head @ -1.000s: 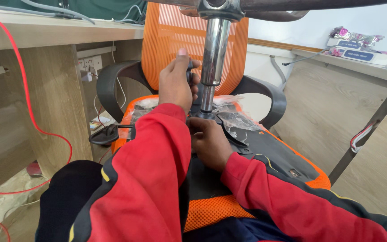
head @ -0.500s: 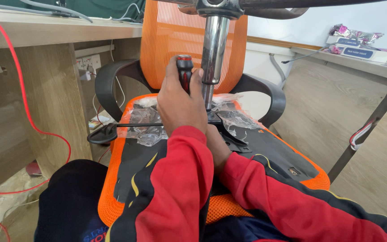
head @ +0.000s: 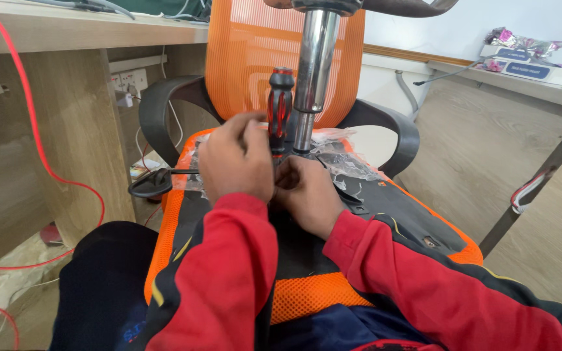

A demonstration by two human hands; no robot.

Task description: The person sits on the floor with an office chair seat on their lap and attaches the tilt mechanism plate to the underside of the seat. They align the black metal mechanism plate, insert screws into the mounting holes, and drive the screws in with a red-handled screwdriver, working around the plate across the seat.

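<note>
An orange mesh office chair lies upturned across my lap, its black seat underside (head: 391, 214) facing up. The chrome gas cylinder (head: 313, 71) stands upright from the seat's middle. Just left of it a red and black screwdriver (head: 280, 104) stands upright, tip down on the seat mechanism. My left hand (head: 235, 159) pinches the screwdriver's lower part, with the handle's top free above my fingers. My right hand (head: 307, 195) rests at the foot of the cylinder, its fingertips tucked against the left hand and hidden. Both sleeves are red.
Crumpled clear plastic wrap (head: 349, 162) clings round the mechanism. A black lever with a round paddle (head: 154, 182) sticks out to the left. A wooden desk (head: 47, 39) with a red cable (head: 40, 162) stands left, another desk (head: 528, 78) right, and black armrests (head: 391, 130) curve behind.
My left hand has slid down from the screwdriver's handle top to its lower part, baring the handle. The right hand stays at the cylinder's foot.
</note>
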